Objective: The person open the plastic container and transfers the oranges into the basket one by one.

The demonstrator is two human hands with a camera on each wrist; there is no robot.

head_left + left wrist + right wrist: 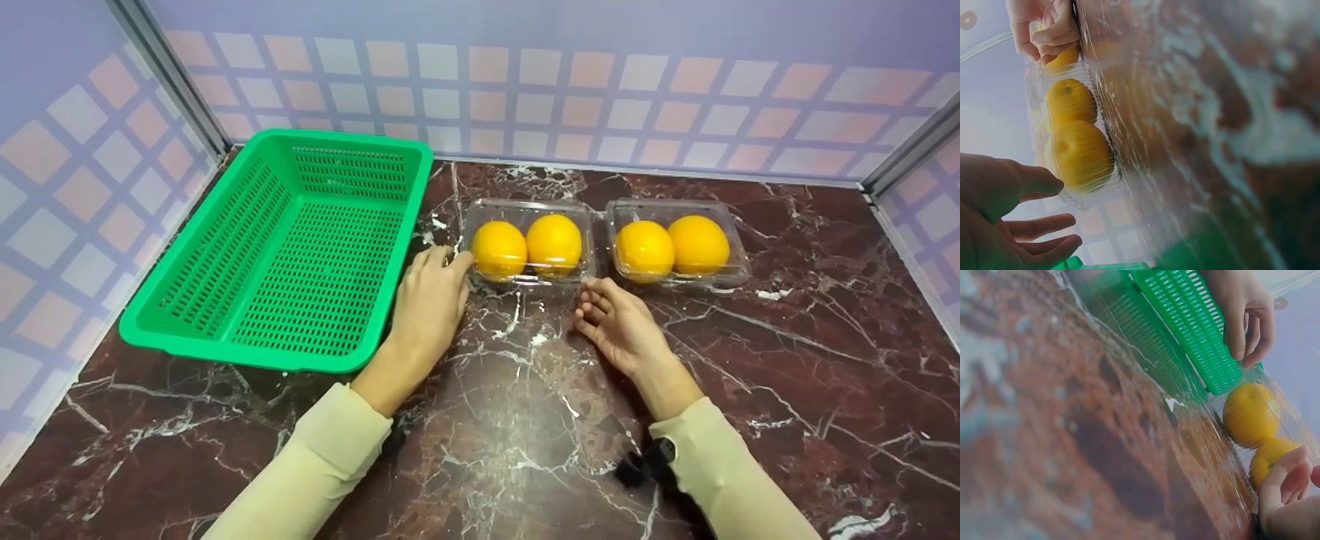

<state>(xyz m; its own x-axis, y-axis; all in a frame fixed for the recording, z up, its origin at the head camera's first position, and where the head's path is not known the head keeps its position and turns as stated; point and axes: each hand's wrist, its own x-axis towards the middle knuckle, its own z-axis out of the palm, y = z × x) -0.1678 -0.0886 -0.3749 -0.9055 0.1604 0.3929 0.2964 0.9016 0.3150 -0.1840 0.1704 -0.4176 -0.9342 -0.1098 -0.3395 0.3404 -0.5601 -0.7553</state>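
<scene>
A clear plastic clamshell box (pixel 532 281) holding two oranges (pixel 554 244) lies on the dark marbled tabletop between my hands. My left hand (pixel 431 296) is at its left end, thumb and fingers spread apart with the thumb tip close to the corner, as the left wrist view shows. At the front right corner is my right hand (pixel 622 322), its fingers loosely bent and fingertips right by the box's edge. Just right of this box lies a second clear box (pixel 735 262) with two oranges (pixel 699 244) inside.
A green plastic basket (pixel 379 322) with slotted sides stands on the left, close beside my left forearm. Patterned panels (pixel 525 82) enclose the table at the back and sides. A small black object (pixel 631 469) shows beside my right cuff.
</scene>
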